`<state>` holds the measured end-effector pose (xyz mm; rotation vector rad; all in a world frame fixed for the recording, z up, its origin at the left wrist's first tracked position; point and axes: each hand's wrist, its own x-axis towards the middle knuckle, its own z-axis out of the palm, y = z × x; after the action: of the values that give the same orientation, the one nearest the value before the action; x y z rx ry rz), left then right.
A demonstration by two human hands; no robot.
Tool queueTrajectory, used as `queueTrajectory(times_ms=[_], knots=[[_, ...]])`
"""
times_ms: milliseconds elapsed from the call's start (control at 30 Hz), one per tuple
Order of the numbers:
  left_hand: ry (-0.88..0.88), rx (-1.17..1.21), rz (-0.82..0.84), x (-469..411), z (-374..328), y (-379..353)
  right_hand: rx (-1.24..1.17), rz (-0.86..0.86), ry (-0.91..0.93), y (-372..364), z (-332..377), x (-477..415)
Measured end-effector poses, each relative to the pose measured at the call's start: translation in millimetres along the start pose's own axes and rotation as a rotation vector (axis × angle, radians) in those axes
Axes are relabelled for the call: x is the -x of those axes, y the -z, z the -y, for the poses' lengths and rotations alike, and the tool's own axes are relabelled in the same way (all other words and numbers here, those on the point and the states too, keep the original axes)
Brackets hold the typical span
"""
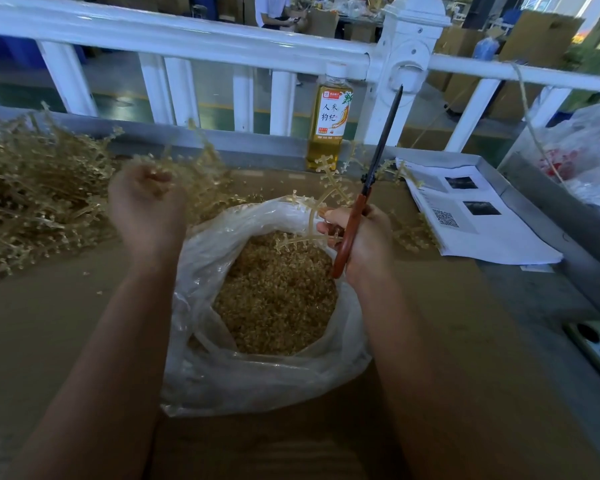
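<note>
A clear plastic bag (201, 358) stands open on the brown table, filled with small tan cut pieces (278, 299). My right hand (361, 240) hovers over the bag's far rim. It grips red-handled scissors (352, 233) with the blades pointing up, and its fingers also pinch a pale plastic sprue branch (329, 188). My left hand (146, 206) is raised left of the bag with its fingers curled, blurred, at the edge of a big heap of tan sprue branches (39, 202); whether it holds any of them is unclear.
A bottle of yellow drink (328, 123) stands at the table's back edge by a white railing (187, 39). Printed papers (482, 220) lie at the right, a phone (596, 348) near the right edge. A plastic bag (582, 150) hangs further right.
</note>
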<state>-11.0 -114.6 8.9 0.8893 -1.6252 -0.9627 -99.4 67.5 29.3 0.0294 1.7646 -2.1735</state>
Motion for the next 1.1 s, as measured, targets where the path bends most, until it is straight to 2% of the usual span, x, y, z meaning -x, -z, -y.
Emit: queueTrajectory(times_ms=[67, 100, 200, 267, 333, 433, 500, 567, 667, 733, 800, 833, 867, 900, 967, 1000, 1067, 1100], knots=[[-0.273, -0.240, -0.049, -4, 2, 1, -0.005, -0.008, -0.007, -1, 0, 0], [-0.372, -0.317, -0.010, -5, 5, 0, -0.007, -0.012, -0.009, -1, 0, 0], [-0.472, -0.497, 0.299, -2, 17, -9, -0.013, -0.009, -0.010, -2, 0, -1], [-0.406, -0.616, 0.528, 5, 23, -14, 0.001, -0.007, -0.013, -1, -1, -1], [-0.324, -0.679, 0.627, 6, 28, -19, 0.019, -0.011, -0.018, 1, 0, -3], [-0.147, -0.744, 0.610, -6, 34, -19, 0.007, -0.009, -0.024, 5, 0, -4], [-0.048, -0.886, 0.563, -12, 38, -19, 0.017, 0.010, -0.011, 8, 1, -4], [-0.011, -0.956, 0.633, -15, 40, -21, 0.009, 0.017, -0.002, 10, 1, -4], [0.018, -0.684, 0.731, -17, 37, -16, 0.014, 0.016, 0.006, 11, 1, -5], [0.004, -0.622, 0.657, -15, 29, -9, 0.022, 0.021, 0.005, 8, 2, -5], [-0.159, -0.683, 0.518, -5, 17, -6, 0.022, 0.024, -0.005, 6, 3, -5], [-0.247, -0.605, 0.438, 3, 9, -5, 0.020, 0.027, -0.010, 5, 4, -4], [-0.266, -0.424, 0.384, 12, 0, -5, 0.016, 0.033, -0.009, 4, 4, -3], [-0.199, -0.181, 0.389, 21, -10, -5, 0.013, 0.044, 0.000, 3, 4, -1], [0.047, 0.216, 0.590, 37, -30, -7, 0.017, 0.091, 0.037, 2, 3, 1], [0.169, 0.298, 0.732, 43, -36, -9, 0.024, 0.122, 0.059, 1, 2, 3], [0.370, 0.305, 0.975, 47, -38, -17, 0.030, 0.173, 0.085, 0, 1, 6], [0.419, 0.292, 1.036, 50, -37, -19, 0.028, 0.194, 0.093, 0, 1, 6]])
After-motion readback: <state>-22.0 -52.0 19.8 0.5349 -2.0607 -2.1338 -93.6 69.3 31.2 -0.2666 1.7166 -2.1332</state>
